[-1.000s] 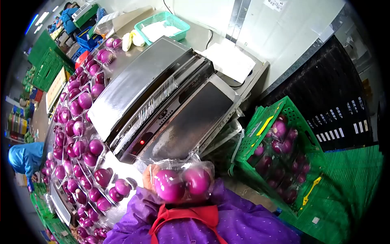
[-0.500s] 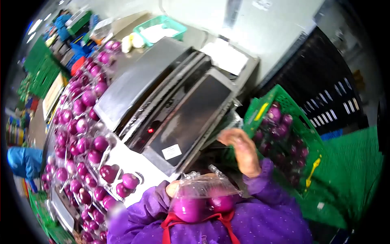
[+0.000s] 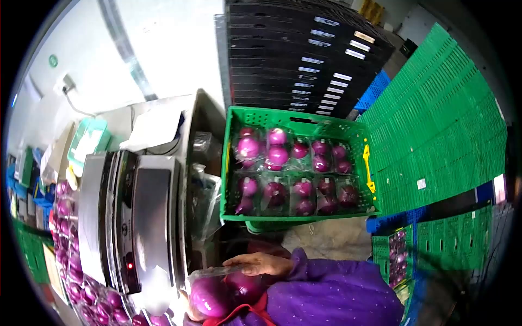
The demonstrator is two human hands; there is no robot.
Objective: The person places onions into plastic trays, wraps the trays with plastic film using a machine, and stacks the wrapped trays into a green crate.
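A film-wrapped pack of red onions (image 3: 209, 297) is held close against my chest, low in the head view. My right hand (image 3: 263, 264) lies over the pack's upper edge, fingers closed on the film. Only a small part of my left hand (image 3: 190, 311) shows, gripping the pack's left side; the rest is hidden behind it. Beyond my hands stands a green crate (image 3: 296, 218) with several wrapped onion packs set in two rows. Left of the pack is the wrapping machine (image 3: 152, 217), with a red light lit.
Many wrapped red onions (image 3: 68, 244) lie along the left side. Black crates (image 3: 272, 60) are stacked behind the green crate, and green crates (image 3: 429, 125) stand to the right. A teal basket (image 3: 89, 138) sits at the back left. Clear plastic film (image 3: 204, 201) hangs beside the machine.
My view has swung right, bringing the green crate to the middle. My right hand, raised and apart from the pack before, now rests on it. The pack stays in my left hand.
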